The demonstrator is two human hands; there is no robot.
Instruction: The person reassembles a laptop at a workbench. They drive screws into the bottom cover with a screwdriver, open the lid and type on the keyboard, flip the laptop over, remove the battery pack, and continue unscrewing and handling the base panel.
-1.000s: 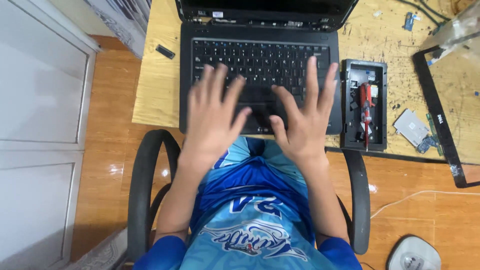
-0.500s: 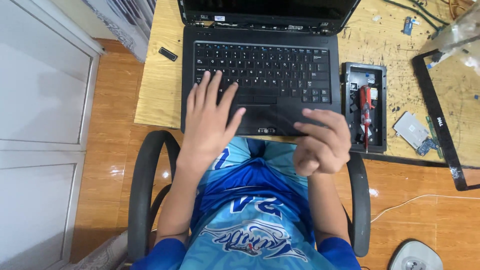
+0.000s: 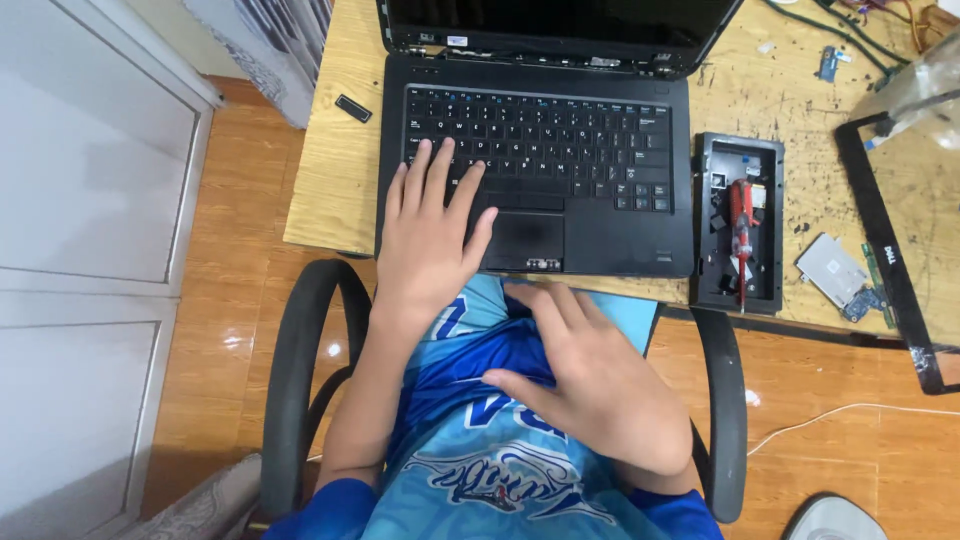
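black laptop (image 3: 560,190) lies under the flat, open left hand (image 3: 430,245).

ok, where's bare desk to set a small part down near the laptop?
Bare wood lies left of the laptop, between it and the desk edge, with only a small black piece there. Right side is crowded: black tray with red screwdriver, metal plate, bezel frame. Left hand covers the palm rest.
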